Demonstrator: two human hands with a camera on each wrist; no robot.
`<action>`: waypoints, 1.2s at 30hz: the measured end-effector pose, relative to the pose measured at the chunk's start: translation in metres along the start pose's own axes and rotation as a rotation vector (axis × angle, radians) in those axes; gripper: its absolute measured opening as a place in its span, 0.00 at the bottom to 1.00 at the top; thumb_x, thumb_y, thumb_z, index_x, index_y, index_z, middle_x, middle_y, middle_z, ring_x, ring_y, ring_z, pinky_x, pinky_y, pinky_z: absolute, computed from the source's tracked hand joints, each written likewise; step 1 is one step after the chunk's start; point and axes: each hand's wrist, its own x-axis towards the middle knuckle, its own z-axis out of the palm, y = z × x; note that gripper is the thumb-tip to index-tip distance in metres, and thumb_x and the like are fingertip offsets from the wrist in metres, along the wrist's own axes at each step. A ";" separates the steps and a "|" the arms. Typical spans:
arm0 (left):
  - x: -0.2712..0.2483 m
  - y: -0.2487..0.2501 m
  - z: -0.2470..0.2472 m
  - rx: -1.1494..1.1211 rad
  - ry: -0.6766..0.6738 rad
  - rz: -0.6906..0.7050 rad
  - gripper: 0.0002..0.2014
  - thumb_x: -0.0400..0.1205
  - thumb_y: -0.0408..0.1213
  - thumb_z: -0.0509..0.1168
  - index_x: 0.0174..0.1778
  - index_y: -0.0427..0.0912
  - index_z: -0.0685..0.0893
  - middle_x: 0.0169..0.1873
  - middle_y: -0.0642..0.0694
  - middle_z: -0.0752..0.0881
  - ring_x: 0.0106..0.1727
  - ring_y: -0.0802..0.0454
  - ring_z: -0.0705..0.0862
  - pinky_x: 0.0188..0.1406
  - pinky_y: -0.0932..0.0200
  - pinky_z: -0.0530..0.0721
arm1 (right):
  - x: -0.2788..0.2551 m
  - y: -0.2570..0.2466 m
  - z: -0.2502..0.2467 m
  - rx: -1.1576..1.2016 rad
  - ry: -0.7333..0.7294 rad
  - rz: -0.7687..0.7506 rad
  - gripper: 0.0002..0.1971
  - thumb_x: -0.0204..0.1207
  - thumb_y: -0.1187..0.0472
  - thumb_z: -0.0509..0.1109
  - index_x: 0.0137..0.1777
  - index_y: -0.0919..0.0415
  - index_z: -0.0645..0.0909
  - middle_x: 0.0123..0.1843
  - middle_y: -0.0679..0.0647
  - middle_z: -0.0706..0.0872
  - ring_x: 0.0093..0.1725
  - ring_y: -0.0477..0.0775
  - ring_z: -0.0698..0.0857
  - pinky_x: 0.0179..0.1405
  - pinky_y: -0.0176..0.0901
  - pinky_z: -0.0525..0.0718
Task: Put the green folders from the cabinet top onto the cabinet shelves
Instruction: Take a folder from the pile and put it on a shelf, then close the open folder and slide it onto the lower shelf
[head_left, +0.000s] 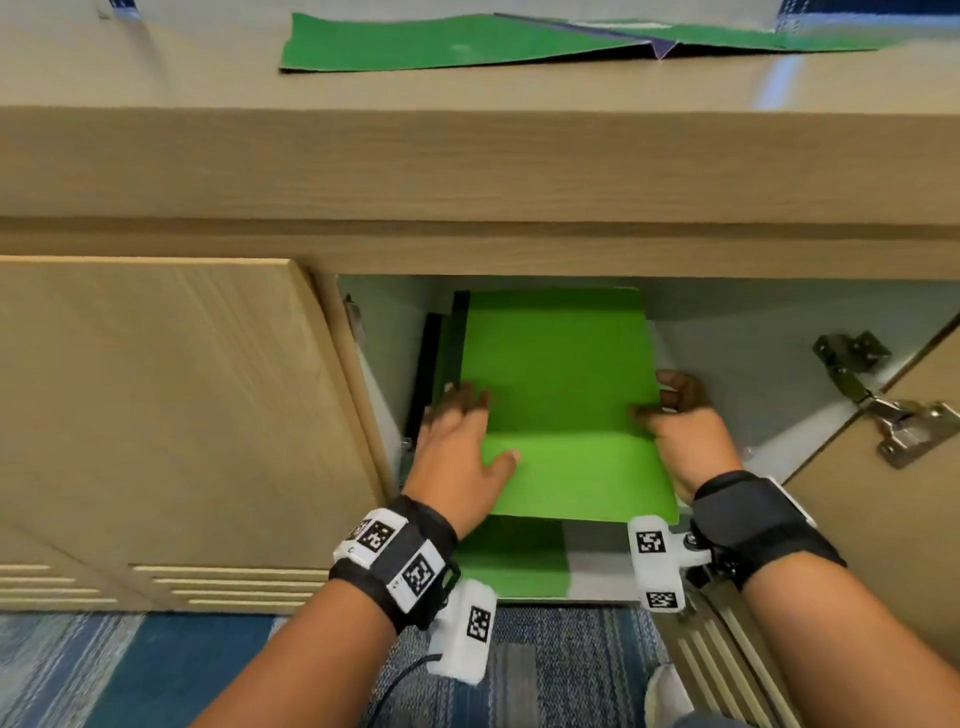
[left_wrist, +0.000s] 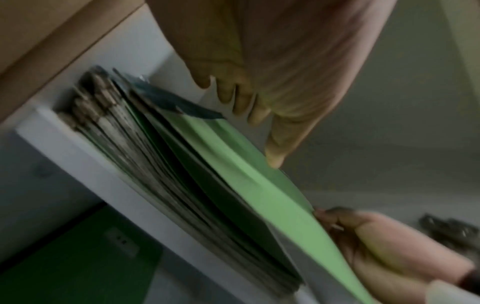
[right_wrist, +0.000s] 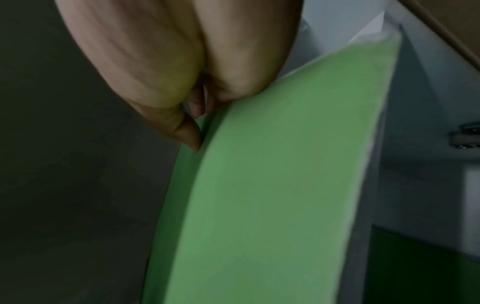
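A bright green folder lies tilted over the stack of files on the upper cabinet shelf. My left hand rests flat on its left side, with the fingers straight and the thumb tip touching the cover. My right hand pinches the folder's right edge between thumb and fingers, as the right wrist view shows on the green folder. Two more green folders lie flat on the cabinet top, overlapping. Another green folder lies on the lower shelf.
The left cabinet door is closed. The right door stands open on a metal hinge. A black upright file stands at the shelf's left wall. Blue patterned carpet covers the floor.
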 end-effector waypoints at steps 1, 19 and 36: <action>-0.001 0.000 0.002 0.086 -0.097 0.066 0.38 0.79 0.55 0.66 0.82 0.46 0.61 0.83 0.45 0.60 0.85 0.48 0.53 0.84 0.46 0.48 | 0.004 0.003 -0.001 -0.019 0.000 0.012 0.24 0.71 0.83 0.68 0.62 0.59 0.75 0.45 0.49 0.84 0.46 0.56 0.84 0.42 0.36 0.83; 0.010 -0.025 0.003 0.460 -0.405 0.086 0.31 0.73 0.24 0.61 0.74 0.47 0.72 0.74 0.45 0.73 0.76 0.45 0.70 0.81 0.47 0.59 | 0.023 0.026 0.036 -0.420 -0.210 0.138 0.25 0.76 0.71 0.68 0.74 0.63 0.75 0.64 0.55 0.83 0.61 0.60 0.83 0.57 0.44 0.77; 0.021 -0.025 -0.013 0.295 -0.342 0.032 0.32 0.73 0.59 0.70 0.73 0.54 0.75 0.71 0.51 0.79 0.71 0.48 0.77 0.74 0.51 0.71 | 0.002 -0.002 0.057 -0.671 -0.228 -0.190 0.22 0.72 0.65 0.73 0.67 0.60 0.79 0.69 0.59 0.79 0.67 0.59 0.80 0.68 0.47 0.77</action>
